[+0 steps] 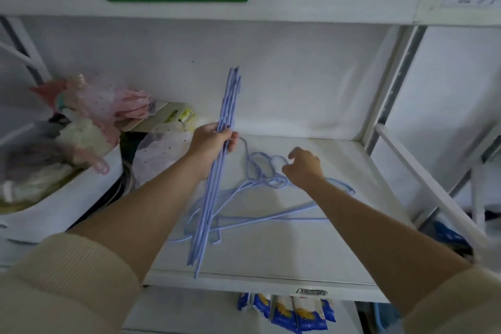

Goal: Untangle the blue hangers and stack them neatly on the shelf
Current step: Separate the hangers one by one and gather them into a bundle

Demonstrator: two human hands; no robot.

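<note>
Blue hangers are seen in two groups on and over the white shelf (339, 160). A gathered bundle of hangers (217, 171), seen edge-on so that the thin rods run as near-parallel lines, is held upright and slightly tilted above the shelf by the left hand (214, 139), whose grip is closed around the rods near their middle. The tangled hangers (260, 195) are left lying flat on the shelf, just right of the bundle, with their hooks looped together and their arms crossed.

The right hand (303, 167) is held just above the knot of hooks, its grip loosely curled and part-open, and nothing is pinched in it; whether a fingertip touches a hook cannot be told.

The sorting step is judged to be in hand: some hangers are already collected, several are yet to be freed. For the next move, one hook must be picked out and slid clear of its neighbours without the rest being dragged along.

The hangers appear to be thin wire with a smooth pale-blue coating, springy and slippery. To the left of the bundle, a white bin (67, 198) of soft, gauzy pink items is seen.
</note>
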